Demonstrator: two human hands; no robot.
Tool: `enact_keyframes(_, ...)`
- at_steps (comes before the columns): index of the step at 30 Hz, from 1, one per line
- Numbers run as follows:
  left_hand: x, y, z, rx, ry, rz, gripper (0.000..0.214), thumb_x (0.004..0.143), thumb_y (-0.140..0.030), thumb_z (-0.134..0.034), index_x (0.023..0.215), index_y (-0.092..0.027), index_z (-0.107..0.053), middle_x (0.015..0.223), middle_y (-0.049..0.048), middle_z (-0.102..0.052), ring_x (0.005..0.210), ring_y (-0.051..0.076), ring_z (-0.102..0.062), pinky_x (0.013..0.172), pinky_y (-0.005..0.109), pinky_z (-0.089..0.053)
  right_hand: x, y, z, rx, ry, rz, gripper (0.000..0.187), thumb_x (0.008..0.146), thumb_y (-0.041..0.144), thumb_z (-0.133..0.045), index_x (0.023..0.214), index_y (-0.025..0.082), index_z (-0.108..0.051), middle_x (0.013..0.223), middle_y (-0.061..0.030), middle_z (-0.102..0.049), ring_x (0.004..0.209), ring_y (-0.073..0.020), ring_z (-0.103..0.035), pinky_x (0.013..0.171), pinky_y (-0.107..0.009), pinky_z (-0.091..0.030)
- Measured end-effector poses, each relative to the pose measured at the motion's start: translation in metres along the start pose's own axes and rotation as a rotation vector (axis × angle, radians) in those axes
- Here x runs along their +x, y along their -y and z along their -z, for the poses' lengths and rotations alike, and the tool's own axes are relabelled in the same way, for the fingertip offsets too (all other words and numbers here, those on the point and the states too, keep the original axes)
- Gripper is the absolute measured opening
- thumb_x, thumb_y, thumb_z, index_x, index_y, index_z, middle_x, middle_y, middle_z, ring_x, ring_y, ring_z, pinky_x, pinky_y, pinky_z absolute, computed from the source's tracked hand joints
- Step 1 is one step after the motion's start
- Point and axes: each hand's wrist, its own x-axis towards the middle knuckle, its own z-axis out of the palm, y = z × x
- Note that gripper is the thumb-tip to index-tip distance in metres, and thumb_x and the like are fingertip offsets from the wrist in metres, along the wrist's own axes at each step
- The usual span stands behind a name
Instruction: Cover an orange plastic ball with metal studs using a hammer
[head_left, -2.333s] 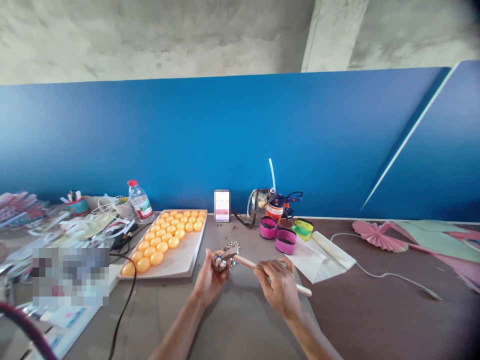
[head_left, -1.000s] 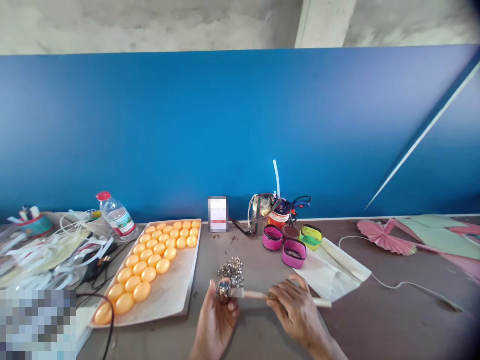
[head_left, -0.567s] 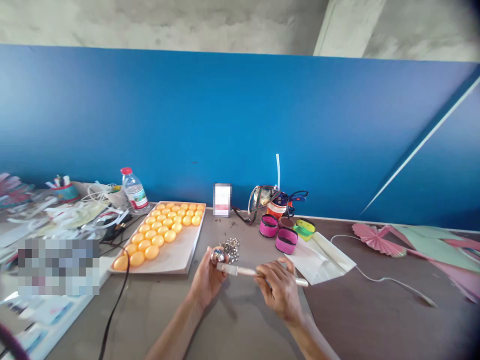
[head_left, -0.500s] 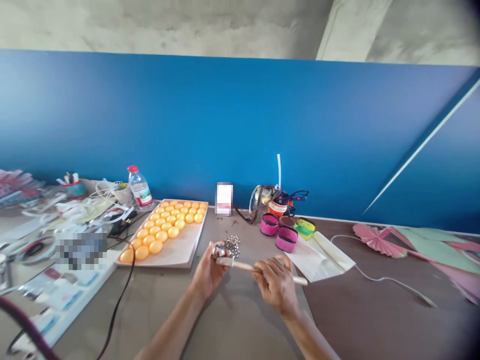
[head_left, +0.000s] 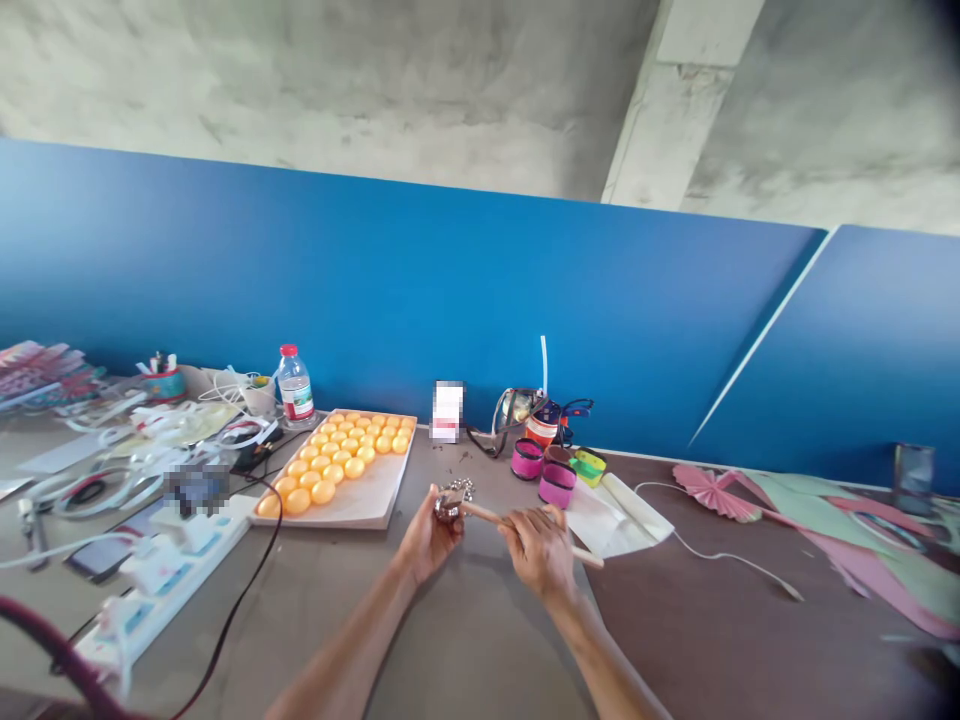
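My left hand [head_left: 426, 545] is closed around a shiny silver round metal piece [head_left: 448, 507], its exact kind too small to make out. Just beyond its fingers lie several small silver beads or bells [head_left: 468, 487] in a cluster on the table. A thin pale wooden stick [head_left: 484, 513] runs from the metal piece rightward through my right hand [head_left: 541, 552]. That hand grips it from above, and the stick's other end [head_left: 591, 558] sticks out past the palm. The stick's left tip meets the silver piece, though whether it enters it I cannot tell.
Left of my hands is a tray [head_left: 379, 495] of orange balls. Beyond stand a bottle [head_left: 295, 385] and a power strip [head_left: 176, 590] with a black cable. Magenta rings [head_left: 557, 486], white paper [head_left: 600, 525] and pink folded paper [head_left: 720, 492] lie rightward.
The view has tilted upward and turned right. The stick's left end, earlier lying across the front of the silver piece, now points at its right side. Both hands keep their hold.
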Motion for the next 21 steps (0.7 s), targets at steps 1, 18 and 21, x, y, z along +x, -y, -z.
enact_keyframes(1,0.001,-0.001,0.001,-0.008,0.006,-0.013,0.033,0.084,-0.043,-0.05,0.075,-0.012,-0.057,0.062,0.0046,-0.058,0.049,0.01,-0.052,0.049,0.022,-0.043,0.002,-0.001,0.0,-0.002,-0.006,0.013,0.02,0.089,0.026,-0.043,0.076,0.019,-0.057,0.065,-0.0006,-0.059,0.067,-0.0136,-0.053,0.08,-0.03,-0.028)
enact_keyframes(18,0.003,0.002,-0.018,0.21,-0.114,-0.034,0.026,0.086,-0.037,-0.047,0.082,-0.012,-0.053,0.059,0.0058,-0.058,0.045,0.012,-0.052,0.044,0.022,-0.04,-0.036,0.037,0.033,0.027,-0.143,-0.299,0.023,0.093,0.023,-0.028,0.093,0.019,-0.051,0.077,-0.0056,-0.059,0.059,-0.0149,-0.056,0.051,-0.024,-0.035)
enact_keyframes(21,-0.01,0.006,-0.009,0.223,-0.106,-0.026,0.024,0.086,-0.036,-0.048,0.084,-0.013,-0.052,0.062,0.006,-0.059,0.048,0.013,-0.053,0.046,0.023,-0.042,-0.037,0.041,0.04,0.019,-0.129,-0.329,0.024,0.093,0.025,-0.027,0.092,0.019,-0.05,0.074,-0.0047,-0.059,0.057,-0.0149,-0.056,0.049,-0.024,-0.035)
